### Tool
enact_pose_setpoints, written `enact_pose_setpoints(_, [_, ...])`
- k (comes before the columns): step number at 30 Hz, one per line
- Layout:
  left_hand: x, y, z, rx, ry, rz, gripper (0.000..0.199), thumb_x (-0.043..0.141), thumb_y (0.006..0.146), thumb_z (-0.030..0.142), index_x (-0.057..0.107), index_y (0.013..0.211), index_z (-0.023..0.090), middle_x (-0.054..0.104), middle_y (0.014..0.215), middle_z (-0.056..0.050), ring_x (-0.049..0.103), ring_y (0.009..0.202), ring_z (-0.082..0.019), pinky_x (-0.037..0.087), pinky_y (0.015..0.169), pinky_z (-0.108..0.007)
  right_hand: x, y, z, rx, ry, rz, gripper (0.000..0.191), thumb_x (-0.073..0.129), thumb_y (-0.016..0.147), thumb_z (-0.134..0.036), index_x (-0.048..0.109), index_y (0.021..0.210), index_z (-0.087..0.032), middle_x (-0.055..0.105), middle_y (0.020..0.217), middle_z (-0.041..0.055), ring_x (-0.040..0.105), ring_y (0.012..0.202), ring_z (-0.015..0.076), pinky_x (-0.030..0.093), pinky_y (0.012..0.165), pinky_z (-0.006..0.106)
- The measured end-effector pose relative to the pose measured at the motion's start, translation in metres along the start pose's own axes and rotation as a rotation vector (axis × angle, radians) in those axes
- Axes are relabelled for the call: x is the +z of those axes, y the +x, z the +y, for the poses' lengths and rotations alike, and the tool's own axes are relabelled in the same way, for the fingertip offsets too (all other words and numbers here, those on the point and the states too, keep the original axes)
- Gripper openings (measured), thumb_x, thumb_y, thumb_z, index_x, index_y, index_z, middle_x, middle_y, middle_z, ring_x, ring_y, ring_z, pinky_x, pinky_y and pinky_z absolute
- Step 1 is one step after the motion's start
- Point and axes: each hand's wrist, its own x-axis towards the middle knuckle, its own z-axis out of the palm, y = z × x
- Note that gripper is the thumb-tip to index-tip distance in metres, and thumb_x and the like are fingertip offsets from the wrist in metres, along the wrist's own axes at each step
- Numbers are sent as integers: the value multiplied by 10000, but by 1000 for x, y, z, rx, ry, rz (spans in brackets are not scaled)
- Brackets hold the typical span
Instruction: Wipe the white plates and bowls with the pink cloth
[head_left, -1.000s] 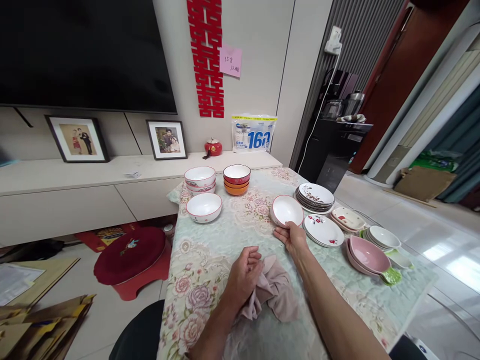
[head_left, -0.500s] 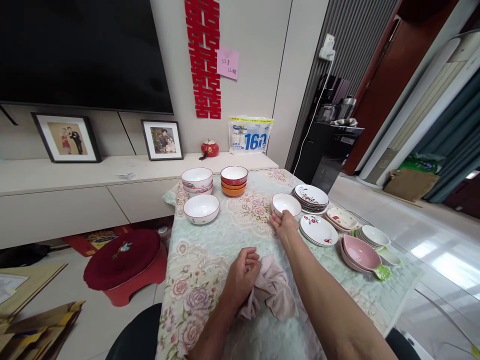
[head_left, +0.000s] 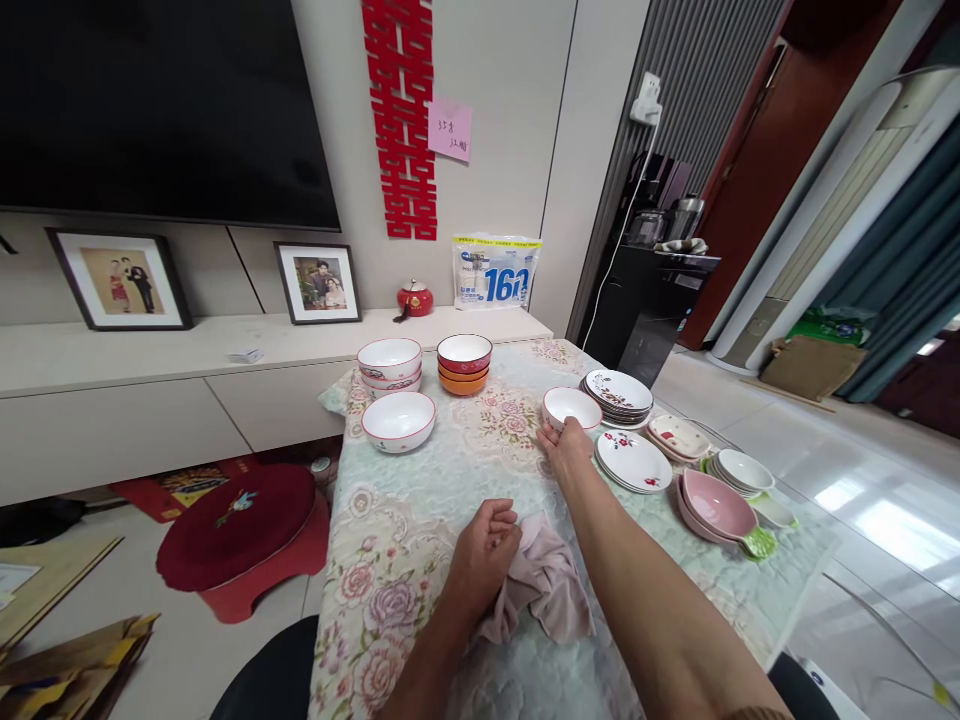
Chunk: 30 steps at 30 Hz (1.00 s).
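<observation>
My right hand (head_left: 568,446) grips the near rim of a white bowl with a red edge (head_left: 572,408), thumb over the rim and fingers along its outside. My left hand (head_left: 487,545) hovers over the near middle of the table, palm turned inward, with its fingers loosely curled and apart. Beside and partly behind its wrist lies a crumpled pinkish cloth (head_left: 546,580). A similar white bowl (head_left: 399,420) stands at the left, in front of a stack of white bowls (head_left: 390,358). Red and orange bowls (head_left: 464,364) are stacked to the right of that.
Patterned plates (head_left: 618,392), flowered plates (head_left: 634,462), squarish dishes (head_left: 679,438), small white bowls (head_left: 742,470) and pink bowls (head_left: 718,503) fill the table's right side. A red stool (head_left: 240,530) stands left of the table. A plastic pack (head_left: 495,272) stands on the cabinet behind.
The view has shifted slightly. My right hand stays at the bowl, and my left hand keeps nearly the same pose beside the cloth.
</observation>
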Motion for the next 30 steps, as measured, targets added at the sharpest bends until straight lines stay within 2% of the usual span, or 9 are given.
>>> enact_pose_setpoints(14, [-1,-3,7,0,-1,8,382,635,728,304,588,1064,130,651,998,-123,630,875,-204,491,819,-345,-5,6,-1,-19,4,45,305,511,789,-181,442,1086,-187,656,840,48,660,610,155,588,531,311])
enact_pose_setpoints(21, [-2,-2,6,7,19,7,369,625,741,295,588,1068,128,649,1010,-131,629,880,-205,493,820,-348,-5,11,0,-29,-11,40,277,512,794,-204,456,1065,-183,652,822,38,653,605,148,589,541,308])
enact_pose_setpoints(26, [-2,-1,2,25,11,4,362,644,737,290,600,1062,137,664,999,-124,634,878,-206,497,819,-349,-7,14,1,-33,-31,5,243,523,829,-253,457,1052,-186,646,823,30,635,594,142,589,535,324])
enact_pose_setpoints(30, [-3,-1,3,32,0,3,340,652,736,293,615,1042,150,673,981,-113,637,869,-206,496,819,-349,-14,9,6,-39,-58,-73,225,565,839,-354,490,952,-174,589,688,-1,604,550,132,598,552,326])
